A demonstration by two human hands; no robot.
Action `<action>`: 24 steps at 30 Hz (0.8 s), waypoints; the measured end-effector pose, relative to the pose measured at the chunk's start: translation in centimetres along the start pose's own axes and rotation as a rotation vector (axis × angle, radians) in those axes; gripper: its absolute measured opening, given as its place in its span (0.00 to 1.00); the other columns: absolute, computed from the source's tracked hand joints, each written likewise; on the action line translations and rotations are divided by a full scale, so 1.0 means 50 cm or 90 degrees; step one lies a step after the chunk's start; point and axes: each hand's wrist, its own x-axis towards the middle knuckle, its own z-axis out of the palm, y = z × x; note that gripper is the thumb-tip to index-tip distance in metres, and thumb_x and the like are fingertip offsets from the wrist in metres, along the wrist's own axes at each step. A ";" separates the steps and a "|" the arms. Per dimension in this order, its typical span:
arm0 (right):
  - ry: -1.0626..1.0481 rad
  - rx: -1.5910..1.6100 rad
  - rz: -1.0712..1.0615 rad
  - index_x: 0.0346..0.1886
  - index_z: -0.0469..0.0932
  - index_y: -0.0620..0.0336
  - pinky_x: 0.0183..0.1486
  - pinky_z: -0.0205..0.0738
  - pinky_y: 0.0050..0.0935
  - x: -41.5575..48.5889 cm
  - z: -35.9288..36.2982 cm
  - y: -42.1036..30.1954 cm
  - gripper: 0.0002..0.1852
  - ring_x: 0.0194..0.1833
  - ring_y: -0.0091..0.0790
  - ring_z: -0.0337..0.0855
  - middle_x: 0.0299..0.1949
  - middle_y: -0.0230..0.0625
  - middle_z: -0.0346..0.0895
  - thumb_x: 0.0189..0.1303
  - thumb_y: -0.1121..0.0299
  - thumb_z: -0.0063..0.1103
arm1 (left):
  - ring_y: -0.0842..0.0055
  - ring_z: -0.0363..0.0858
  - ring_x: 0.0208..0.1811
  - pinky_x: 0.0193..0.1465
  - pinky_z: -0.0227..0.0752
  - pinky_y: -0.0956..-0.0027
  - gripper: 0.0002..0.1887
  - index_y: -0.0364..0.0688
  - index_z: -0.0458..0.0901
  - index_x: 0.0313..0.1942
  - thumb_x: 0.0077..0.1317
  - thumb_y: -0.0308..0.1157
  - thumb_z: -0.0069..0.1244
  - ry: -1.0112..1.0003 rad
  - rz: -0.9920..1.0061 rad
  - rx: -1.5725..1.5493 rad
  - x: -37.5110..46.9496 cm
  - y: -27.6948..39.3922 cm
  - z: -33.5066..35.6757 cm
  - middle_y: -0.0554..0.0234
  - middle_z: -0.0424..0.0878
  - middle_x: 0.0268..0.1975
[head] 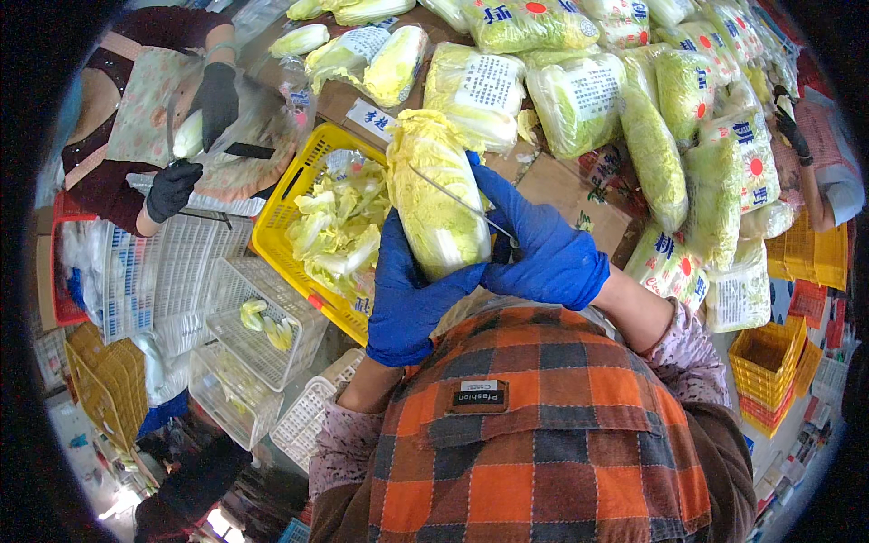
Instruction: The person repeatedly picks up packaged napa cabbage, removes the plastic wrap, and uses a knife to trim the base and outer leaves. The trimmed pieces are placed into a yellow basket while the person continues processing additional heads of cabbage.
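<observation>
Both my hands wear blue gloves and hold a napa cabbage [438, 203] in front of my chest, its leafy end pointing away from me. My left hand [417, 292] cups its left side and lower end. Against its right side is my right hand [543, 244], which also grips a knife whose thin curved blade [455, 193] lies across the cabbage; the handle is mostly hidden in the fingers. Just left stands a yellow plastic crate [278, 224] with loose cabbage leaves [333, 231] and some printed plastic in it.
Bagged napa cabbages [475, 88] cover the far and right parts of the cardboard-covered table [563, 183]. Unbagged ones [397, 64] lie at the far left. A co-worker's black-gloved hands [217, 102] are at the left, another's [794, 136] at the right. White crates [265, 319] stand lower left, yellow ones [767, 346] right.
</observation>
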 end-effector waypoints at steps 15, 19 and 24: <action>-0.007 0.220 0.099 0.70 0.57 0.51 0.42 0.74 0.25 0.007 -0.007 0.029 0.38 0.34 0.24 0.79 0.35 0.35 0.79 0.52 0.78 0.55 | 0.65 0.73 0.59 0.63 0.67 0.62 0.39 0.34 0.60 0.64 0.51 0.25 0.58 0.006 -0.128 -0.292 0.003 0.002 -0.081 0.55 0.73 0.58; 0.034 0.309 0.003 0.68 0.59 0.58 0.47 0.74 0.27 0.011 0.031 0.021 0.37 0.45 0.27 0.80 0.45 0.40 0.80 0.56 0.69 0.65 | 0.68 0.73 0.59 0.62 0.66 0.65 0.37 0.36 0.63 0.63 0.51 0.25 0.59 0.048 -0.048 -0.138 -0.001 -0.005 -0.062 0.56 0.73 0.58; 0.105 0.135 0.068 0.58 0.71 0.65 0.51 0.72 0.30 0.017 0.016 0.034 0.27 0.47 0.32 0.79 0.47 0.42 0.80 0.55 0.67 0.66 | 0.67 0.74 0.58 0.63 0.66 0.63 0.39 0.35 0.60 0.64 0.51 0.28 0.60 0.088 -0.087 -0.244 -0.012 -0.015 -0.066 0.56 0.73 0.59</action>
